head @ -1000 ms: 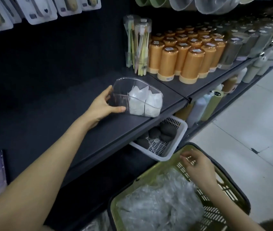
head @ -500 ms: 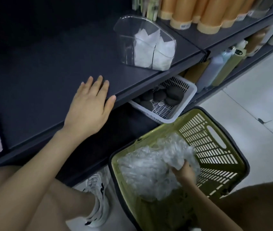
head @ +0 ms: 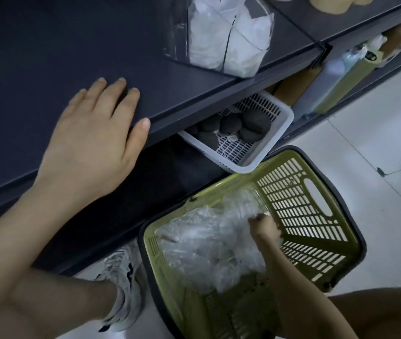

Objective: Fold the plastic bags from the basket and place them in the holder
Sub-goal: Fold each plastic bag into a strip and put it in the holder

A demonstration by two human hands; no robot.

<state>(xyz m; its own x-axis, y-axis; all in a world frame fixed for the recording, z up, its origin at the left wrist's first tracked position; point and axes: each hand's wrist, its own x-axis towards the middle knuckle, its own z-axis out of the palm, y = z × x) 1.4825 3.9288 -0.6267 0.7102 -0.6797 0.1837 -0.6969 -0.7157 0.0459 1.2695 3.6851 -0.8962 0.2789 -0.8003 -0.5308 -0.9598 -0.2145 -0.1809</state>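
- A second ago the left hand [head: 89, 143] was gripping the clear holder [head: 177, 33]. Now it is off the holder and lies flat on the dark shelf [head: 35, 57], as it did half a second ago.
- The right hand [head: 264, 226] was at the rim of the green basket [head: 317, 192] a second ago. It is now down in the heap of plastic bags [head: 206, 245], as it was half a second ago.
- The view has dipped lower and closer, so the holder is now cut off by the top edge.
- Left hand: it is open with the palm down and the fingers straight and slightly spread. The thumb lies along the shelf's front edge, and the hand holds nothing.
- Right hand: its fingers are curled into the crumpled clear bags and grip a bunch of them. The fingertips are buried in the plastic.
- The bags fill the part of the basket to the left of the right hand and under it. The basket's slotted wall with the handle hole rises just beyond the knuckles.
- The holder stands on the shelf well beyond the left hand's fingertips and off to their right, near the shelf's front edge. Folded white bags [head: 209, 37] stand upright inside it.
- A white basket [head: 285, 118] of dark round lumps [head: 255, 122] sits on the lower shelf, below and to the right of the left thumb and above the right hand.
- A shoe [head: 123, 277] stands on the pale floor [head: 378, 216] under the left forearm, just left of the green basket.
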